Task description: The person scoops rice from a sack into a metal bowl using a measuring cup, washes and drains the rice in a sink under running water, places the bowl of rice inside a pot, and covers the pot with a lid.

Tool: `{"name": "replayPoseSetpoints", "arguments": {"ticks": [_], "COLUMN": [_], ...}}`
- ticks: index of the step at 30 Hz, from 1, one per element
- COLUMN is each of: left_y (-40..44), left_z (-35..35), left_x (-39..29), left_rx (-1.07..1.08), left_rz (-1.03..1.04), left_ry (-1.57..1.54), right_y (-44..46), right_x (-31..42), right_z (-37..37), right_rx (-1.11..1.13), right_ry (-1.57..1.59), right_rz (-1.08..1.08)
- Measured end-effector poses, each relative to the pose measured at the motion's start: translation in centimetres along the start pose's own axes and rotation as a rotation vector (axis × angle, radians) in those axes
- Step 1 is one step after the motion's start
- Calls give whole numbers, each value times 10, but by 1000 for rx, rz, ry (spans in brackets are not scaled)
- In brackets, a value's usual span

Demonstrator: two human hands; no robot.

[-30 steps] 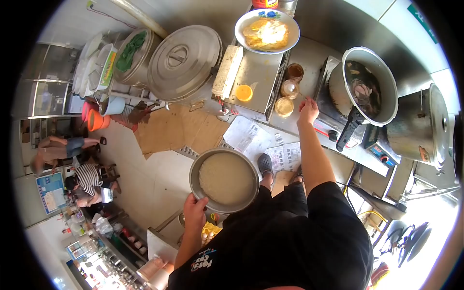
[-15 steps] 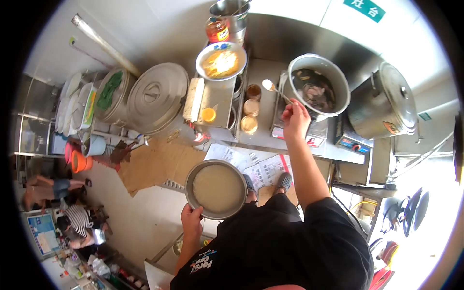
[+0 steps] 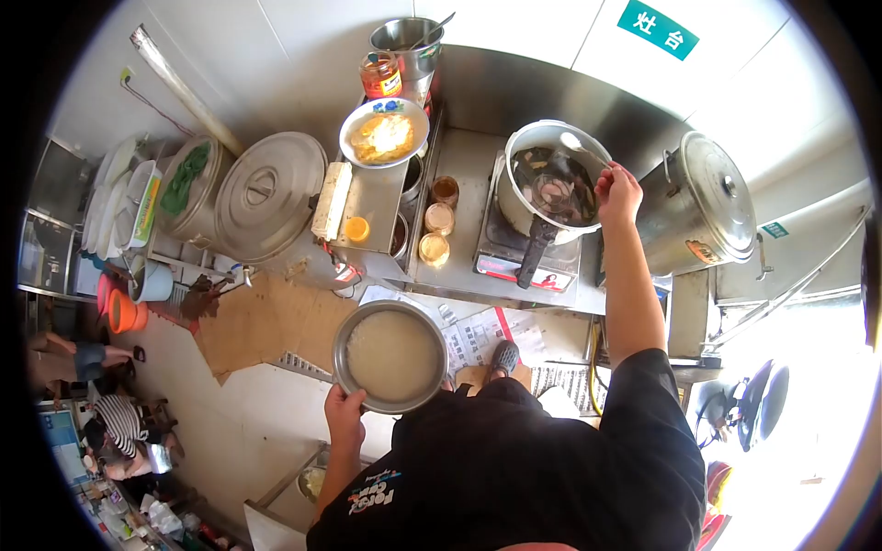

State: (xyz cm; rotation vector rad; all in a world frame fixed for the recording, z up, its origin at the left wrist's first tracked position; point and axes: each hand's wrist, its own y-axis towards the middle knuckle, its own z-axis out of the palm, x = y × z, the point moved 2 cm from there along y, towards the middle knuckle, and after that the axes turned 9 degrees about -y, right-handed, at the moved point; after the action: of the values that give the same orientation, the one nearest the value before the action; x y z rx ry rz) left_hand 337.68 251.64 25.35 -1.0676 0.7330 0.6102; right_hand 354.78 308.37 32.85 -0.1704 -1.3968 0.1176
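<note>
My left hand (image 3: 345, 419) is closed on the near rim of a round metal bowl (image 3: 437, 342). Inside lie pale grains, apparently rice (image 3: 386, 356), in cloudy water. Stretched out to the right, my right hand (image 3: 619, 193) pinches a spoon (image 3: 586, 151) by its handle. The spoon's whitish head is over the far right rim of a pot (image 3: 508, 197); whether it carries anything I cannot tell. Dark liquid with pale pieces (image 3: 554, 191) fills the pot, whose black handle (image 3: 535, 255) points toward me. A portable stove (image 3: 526, 273) is under the pot.
Small jars (image 3: 439, 219) stand left of the stove, beside a plate of yellow food (image 3: 384, 134) on a raised shelf. A tall lidded pot (image 3: 703, 207) is at the right, a large lidded one (image 3: 268, 195) at the left. Cardboard (image 3: 266, 321) covers some floor; people (image 3: 129, 427) are far left.
My right hand and the spoon have moved right, from the pot's left side to over its right rim. The pot's handle has come into sight. The bowl stays in my left hand.
</note>
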Motion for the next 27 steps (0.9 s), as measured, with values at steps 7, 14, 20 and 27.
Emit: {"name": "replayPoseSetpoints", "arguments": {"ticks": [7, 14, 20, 27], "left_y": [4, 2, 1, 4], "left_z": [-6, 13, 30, 21], "left_x": [11, 15, 16, 20], "left_rx": [66, 36, -12, 39], "left_rz": [1, -13, -3, -30], "left_ry": [34, 44, 50, 66], "right_y": [2, 0, 41, 58], "right_x": [3, 13, 10, -1], "right_z": [-23, -84, -70, -44], "right_rx": [85, 78, 59, 64], "right_ry": [-22, -234, -188, -231], "right_rz": [24, -34, -91, -165]}}
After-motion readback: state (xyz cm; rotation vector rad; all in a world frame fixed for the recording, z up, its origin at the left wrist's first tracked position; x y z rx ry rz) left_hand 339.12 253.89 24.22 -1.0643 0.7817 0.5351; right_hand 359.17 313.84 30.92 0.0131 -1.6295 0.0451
